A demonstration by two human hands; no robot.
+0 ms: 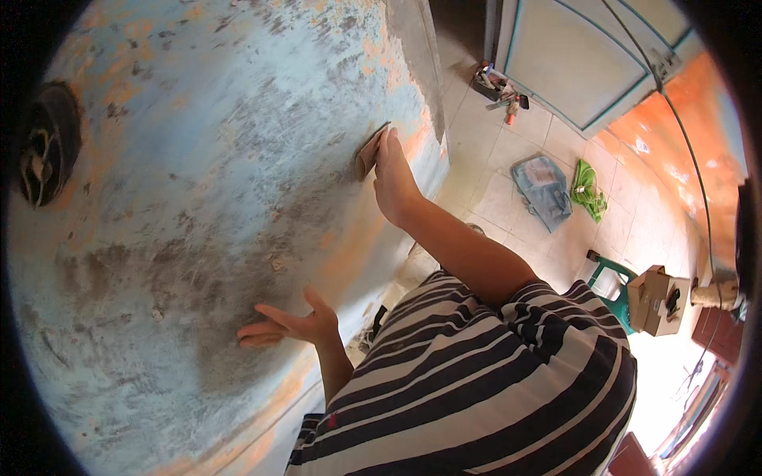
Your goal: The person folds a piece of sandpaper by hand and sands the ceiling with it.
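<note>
A wall (238, 149) of worn light-blue paint, with orange and dark grey patches, fills the left of the head view. My right hand (394, 178) presses a folded brown sheet, apparently sandpaper (370, 156), flat to the wall near its bare grey edge strip (422, 59). The palm hides part of the sheet. Lower down, my left hand (297, 324) holds nothing, its fingers spread apart close to a dark scuffed area; whether the fingertips touch the wall I cannot tell.
A round dark wall opening (50, 146) has loose wires. On the tiled floor (494, 190) lie a box of tools (489, 83), a blue-grey bag (543, 190) and a green cloth or bag (588, 189). A cardboard box (655, 300) rests on a green stool (613, 271). A cable (684, 125) hangs at right.
</note>
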